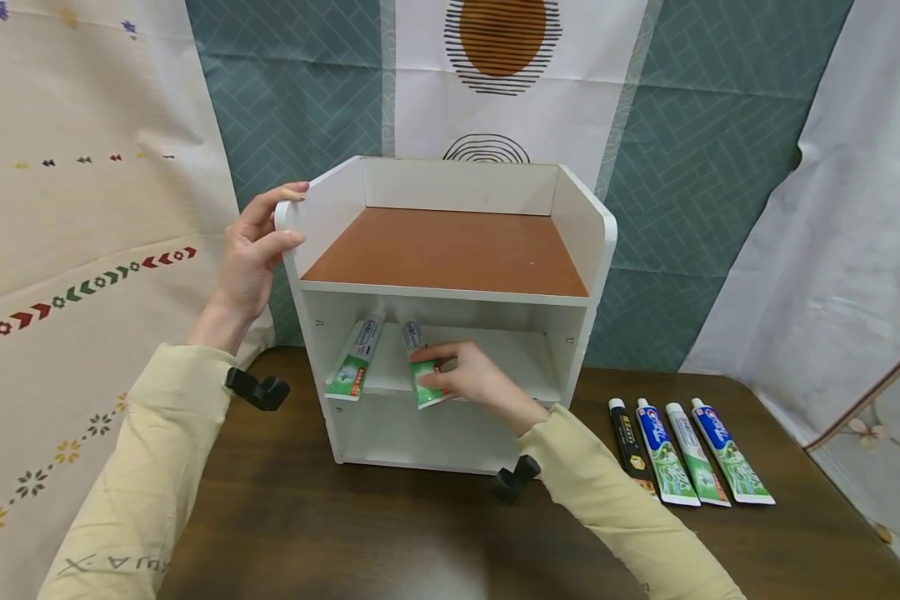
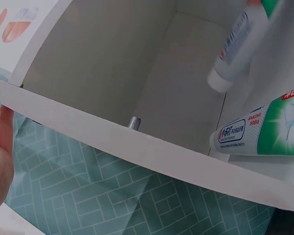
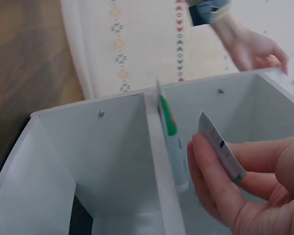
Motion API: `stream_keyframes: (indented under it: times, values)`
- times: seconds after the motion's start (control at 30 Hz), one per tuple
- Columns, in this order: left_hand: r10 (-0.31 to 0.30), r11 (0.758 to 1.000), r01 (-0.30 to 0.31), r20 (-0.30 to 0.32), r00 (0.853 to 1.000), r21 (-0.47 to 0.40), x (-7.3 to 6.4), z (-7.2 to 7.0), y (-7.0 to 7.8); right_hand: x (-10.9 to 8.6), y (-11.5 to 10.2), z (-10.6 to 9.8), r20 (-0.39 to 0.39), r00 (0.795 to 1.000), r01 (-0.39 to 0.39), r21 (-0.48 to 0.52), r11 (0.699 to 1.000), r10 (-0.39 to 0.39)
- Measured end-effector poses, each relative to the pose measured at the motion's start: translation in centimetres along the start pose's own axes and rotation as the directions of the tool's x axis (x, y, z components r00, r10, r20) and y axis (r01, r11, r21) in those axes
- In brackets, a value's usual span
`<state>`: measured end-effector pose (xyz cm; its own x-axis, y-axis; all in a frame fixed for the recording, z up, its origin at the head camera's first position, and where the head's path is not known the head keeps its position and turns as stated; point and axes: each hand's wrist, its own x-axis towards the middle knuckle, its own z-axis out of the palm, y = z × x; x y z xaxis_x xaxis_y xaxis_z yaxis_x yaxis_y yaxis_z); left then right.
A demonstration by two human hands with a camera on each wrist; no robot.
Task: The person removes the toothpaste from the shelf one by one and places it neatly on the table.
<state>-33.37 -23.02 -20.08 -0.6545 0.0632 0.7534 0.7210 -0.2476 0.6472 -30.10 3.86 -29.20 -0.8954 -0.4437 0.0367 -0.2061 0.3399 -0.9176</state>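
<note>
My right hand [image 1: 468, 373] pinches a green-and-white toothpaste tube [image 1: 427, 382] by its flat end, thumb on one side and fingers on the other. The tube's cap end points back into the middle compartment of a white shelf unit [image 1: 457, 292]. To its left a similar toothpaste tube [image 1: 356, 360] lies on the middle shelf, its flat end at the front edge; the left wrist view shows this tube [image 2: 279, 127] close up, cap inward. With my left hand [image 1: 249, 258] I grip the unit's upper left side panel [image 1: 322, 204], thumb at the front and fingers over the edge.
On the dark wooden table [image 1: 270, 500], right of the unit, several toothpaste tubes lie side by side: a black one [image 1: 630, 446], a blue-green one [image 1: 667, 454], a white-green one [image 1: 697, 454] and another blue-green one [image 1: 733, 454]. The unit has a brown top surface [image 1: 450, 250]. Patterned cloth [image 1: 307, 100] hangs behind.
</note>
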Motion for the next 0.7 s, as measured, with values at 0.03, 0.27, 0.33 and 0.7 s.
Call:
stream_keyframes:
  times: [0.03,0.27,0.33,0.7]
  values:
    - [0.001,1.0,-0.001,0.0,1.0,0.0,0.0,0.0,0.0,-0.3,0.1,-0.4,0.005,1.0,0.0,0.025,1.0,0.0]
    - [0.009,1.0,-0.009,-0.007,1.0,0.004,0.0,0.0,0.1,-2.1,1.4,-2.9,0.127,0.99,0.042,0.115,0.992,-0.057]
    - [0.006,1.0,-0.006,-0.008,1.0,0.008,0.0,0.1,0.1,-2.6,2.0,-3.5,0.172,0.983,0.043,0.141,0.989,-0.068]
    - [-0.009,0.999,0.01,-0.017,1.0,0.033,0.0,0.3,0.0,-5.2,3.9,-6.2,0.407,0.907,0.0,0.258,0.966,-0.108]
